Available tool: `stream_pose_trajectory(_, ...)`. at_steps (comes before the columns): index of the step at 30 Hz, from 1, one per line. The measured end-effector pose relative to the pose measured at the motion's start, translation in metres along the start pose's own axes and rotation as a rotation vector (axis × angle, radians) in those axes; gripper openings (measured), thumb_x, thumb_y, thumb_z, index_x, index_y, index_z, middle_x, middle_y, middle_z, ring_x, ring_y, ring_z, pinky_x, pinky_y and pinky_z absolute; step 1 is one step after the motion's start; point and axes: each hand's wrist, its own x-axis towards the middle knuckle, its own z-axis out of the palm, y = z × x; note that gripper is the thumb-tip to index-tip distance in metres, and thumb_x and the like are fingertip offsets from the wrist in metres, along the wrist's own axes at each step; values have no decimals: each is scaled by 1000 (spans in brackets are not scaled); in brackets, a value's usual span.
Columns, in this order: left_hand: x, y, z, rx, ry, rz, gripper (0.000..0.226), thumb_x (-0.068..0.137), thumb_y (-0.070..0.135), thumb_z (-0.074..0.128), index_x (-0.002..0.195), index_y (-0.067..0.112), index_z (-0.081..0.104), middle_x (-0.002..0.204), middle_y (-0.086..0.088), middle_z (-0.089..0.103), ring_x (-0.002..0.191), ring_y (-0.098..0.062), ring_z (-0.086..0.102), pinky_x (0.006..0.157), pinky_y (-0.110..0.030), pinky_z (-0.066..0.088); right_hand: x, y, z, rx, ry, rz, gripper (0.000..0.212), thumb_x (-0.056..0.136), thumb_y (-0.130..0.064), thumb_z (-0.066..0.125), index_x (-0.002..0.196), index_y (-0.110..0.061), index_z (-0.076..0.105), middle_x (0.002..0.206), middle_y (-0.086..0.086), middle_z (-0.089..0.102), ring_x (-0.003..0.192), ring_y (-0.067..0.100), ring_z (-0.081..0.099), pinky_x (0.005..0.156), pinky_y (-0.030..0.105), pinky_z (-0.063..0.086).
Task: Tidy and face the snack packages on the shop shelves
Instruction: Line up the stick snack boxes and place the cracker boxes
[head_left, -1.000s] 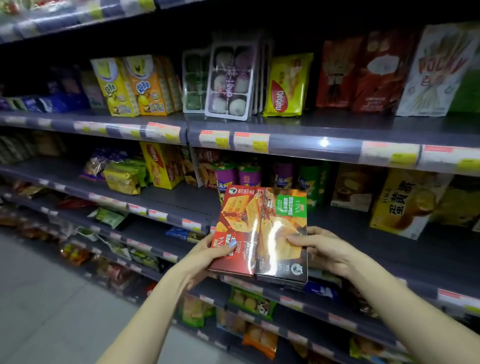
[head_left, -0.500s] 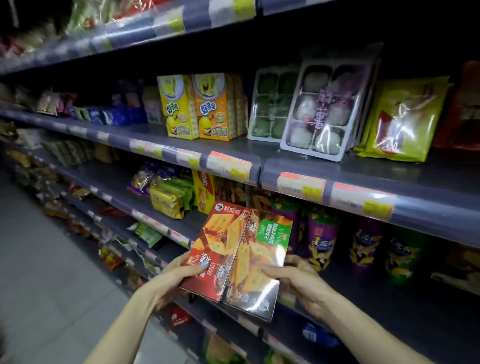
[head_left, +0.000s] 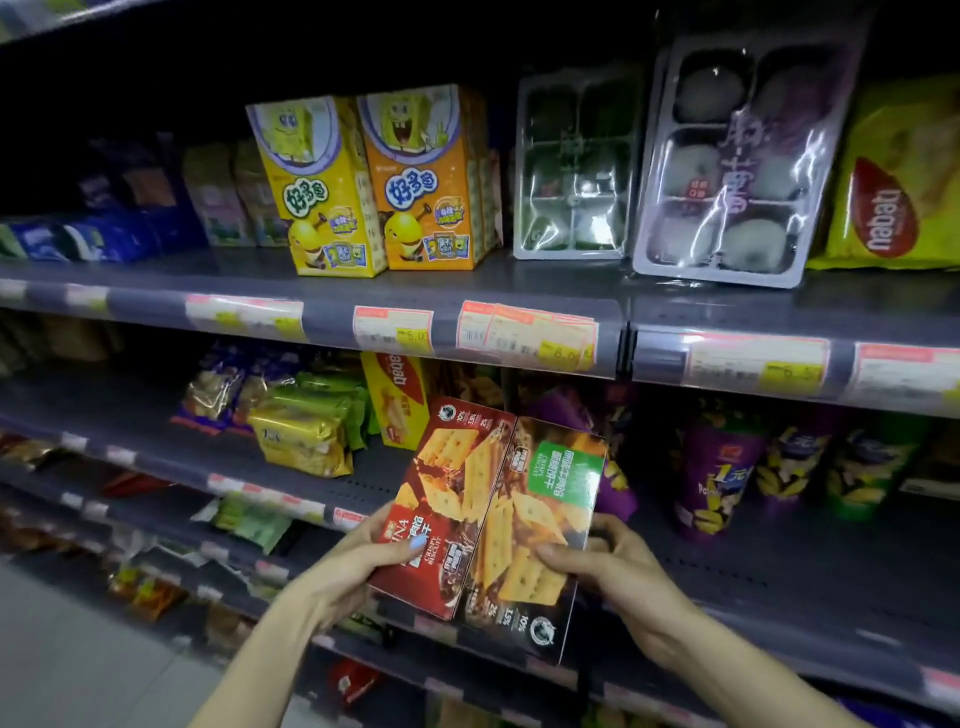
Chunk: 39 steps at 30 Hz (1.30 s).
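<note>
I hold two biscuit boxes pressed side by side, tilted to the right, in front of the middle shelf. My left hand (head_left: 353, 564) clasps the red box (head_left: 447, 509), thumb across its lower face; my right hand (head_left: 618, 577) clasps the brown box with the green label (head_left: 535, 540), thumb on its front and fingers behind.

Just behind the boxes, above my right hand, purple snack cups (head_left: 717, 467) stand on the middle shelf (head_left: 779, 571), with more cups further right. Above my left hand, beyond the red box's top edge, stands a yellow Nabati box (head_left: 395, 400), and further left lie yellow-green wrapped packs (head_left: 306, 431) and purple bags (head_left: 218, 389). The shelf surface just right of my right hand is bare dark metal.

Well above my grip, on the upper shelf (head_left: 467, 283), two cartoon-sponge boxes stand together, one yellow (head_left: 317, 187) and one orange (head_left: 421, 182), both printed "好多鱼". To their right two clear mochi trays (head_left: 737, 161) lean back, and a yellow-green bag marked "nabati" (head_left: 893, 187) sits at the far right. Price tags (head_left: 524, 335) line the shelf edge; one reads "5.00".

On the red box I can read "CRISPY BISCUIT" and part of "…INA". The brown box's print is upside down to me; "10%" and "2%" show near its lower corner. The other print is too blurred to read.
</note>
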Motion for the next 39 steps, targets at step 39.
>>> stream_pose_trajectory(39, 5, -14, -118, -157, 55, 5, 68, 55, 23, 86, 116, 14, 57, 91, -5, 76, 87, -25, 68, 70, -36, 51, 53, 15, 112, -27, 2, 166, 32, 86, -34, 64, 100, -5, 70, 90, 8, 72, 76, 17, 64, 64, 25, 49)
